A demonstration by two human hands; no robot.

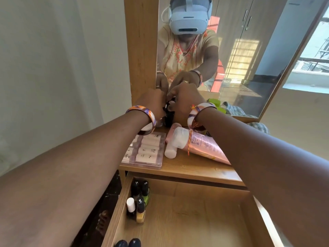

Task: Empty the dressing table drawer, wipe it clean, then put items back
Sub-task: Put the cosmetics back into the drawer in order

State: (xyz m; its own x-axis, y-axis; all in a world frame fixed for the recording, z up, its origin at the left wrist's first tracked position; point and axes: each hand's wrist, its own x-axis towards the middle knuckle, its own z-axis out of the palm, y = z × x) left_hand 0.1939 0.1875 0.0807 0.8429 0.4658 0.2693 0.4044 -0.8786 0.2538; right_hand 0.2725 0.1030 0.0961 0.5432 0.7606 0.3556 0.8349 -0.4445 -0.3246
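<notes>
Two dark caps [128, 243] sat at the near edge of the open drawer [195, 220]; a cluster of nail polish bottles [139, 200] stood upright in its far-left corner, rest of floor bare wood. Both hands were up at the mirror [231, 50]: left hand [151, 102] and right hand [185, 100] curled around small dark bottles [169, 116] on the tabletop [195, 168], exact pinch hidden. Bottles likely glass: light, smooth, breakable, best taken by cap or body. Clear case of tubes [144, 150] lay near left, pink tube [204, 145] and white bottle [175, 142] lay right, crowding the path back.
</notes>
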